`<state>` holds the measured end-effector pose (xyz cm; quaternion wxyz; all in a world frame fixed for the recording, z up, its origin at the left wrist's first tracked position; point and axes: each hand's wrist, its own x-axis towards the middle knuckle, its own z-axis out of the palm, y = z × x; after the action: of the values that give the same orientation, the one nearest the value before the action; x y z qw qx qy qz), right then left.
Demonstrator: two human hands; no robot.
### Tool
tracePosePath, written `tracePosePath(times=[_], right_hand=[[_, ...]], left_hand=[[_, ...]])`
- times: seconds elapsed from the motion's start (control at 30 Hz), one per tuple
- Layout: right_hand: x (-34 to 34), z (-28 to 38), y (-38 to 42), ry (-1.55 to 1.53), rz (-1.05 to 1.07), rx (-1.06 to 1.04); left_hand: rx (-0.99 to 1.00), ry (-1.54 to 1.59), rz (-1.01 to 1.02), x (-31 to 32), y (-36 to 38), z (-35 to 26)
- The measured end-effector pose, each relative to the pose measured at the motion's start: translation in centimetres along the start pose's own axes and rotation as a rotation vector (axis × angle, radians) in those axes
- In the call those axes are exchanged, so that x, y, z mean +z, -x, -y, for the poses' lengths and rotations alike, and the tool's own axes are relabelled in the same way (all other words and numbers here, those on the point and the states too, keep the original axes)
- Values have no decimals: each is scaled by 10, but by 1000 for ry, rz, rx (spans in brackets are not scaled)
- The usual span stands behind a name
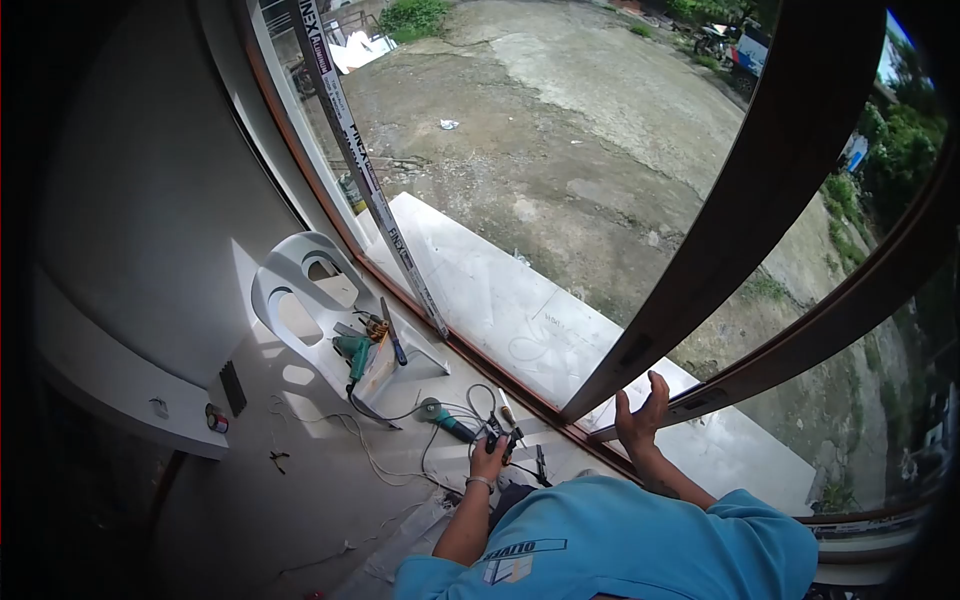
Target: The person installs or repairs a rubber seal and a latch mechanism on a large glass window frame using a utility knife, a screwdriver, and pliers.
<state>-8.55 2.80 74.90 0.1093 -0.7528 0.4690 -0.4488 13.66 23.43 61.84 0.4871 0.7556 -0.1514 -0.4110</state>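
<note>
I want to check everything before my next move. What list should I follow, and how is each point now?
1. Right hand free of tools: ok, it is raised open by the dark frames.
2. Left hand has a firm hold on the dark object: cannot tell, fingers and cables overlap there.
3. Cables away from the left hand: not ok, they loop close to it.
4. Green power tool off the floor: ok, it lies on the white chair.
5. Grinder on the floor unplugged: cannot tell, no plug is clear.
</note>
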Motion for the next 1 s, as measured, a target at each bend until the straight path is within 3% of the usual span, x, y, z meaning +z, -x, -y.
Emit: tracePosePath(times=[0.03, 0.1, 0.17, 0.2, 0.33, 0.43, 0.47, 0.57, 0.7, 1.0], right_hand=[[3, -12, -3, 64, -37, 82], [8, -46, 0, 89, 16, 137], [-11, -27, -3, 196, 194, 99], [-5, -37, 0, 138, 203, 218], [-11, -40, -13, -72, 243, 480], [-24, -43, -20, -155, 373, 570], [-26, -46, -20, -167, 398, 599], [-36, -57, -23, -233, 446, 685], [-51, -71, -25, -367, 469, 850], [-93, -99, -7, -309, 428, 804]], left_hand=[[27, 118, 114, 19, -9, 1], [146, 57, 82, 55, -8, -6], [384, -421, -53, 79, -2, -3], [397, -460, -18, 84, 8, -17], [382, -344, 96, 101, 8, -22], [352, -335, 63, 110, 13, -27], [231, -238, 229, 107, 13, -30], [183, -187, 84, 123, 33, -31], [96, -140, 324, 131, 51, -43], [92, -218, 471, 179, 74, -69]])
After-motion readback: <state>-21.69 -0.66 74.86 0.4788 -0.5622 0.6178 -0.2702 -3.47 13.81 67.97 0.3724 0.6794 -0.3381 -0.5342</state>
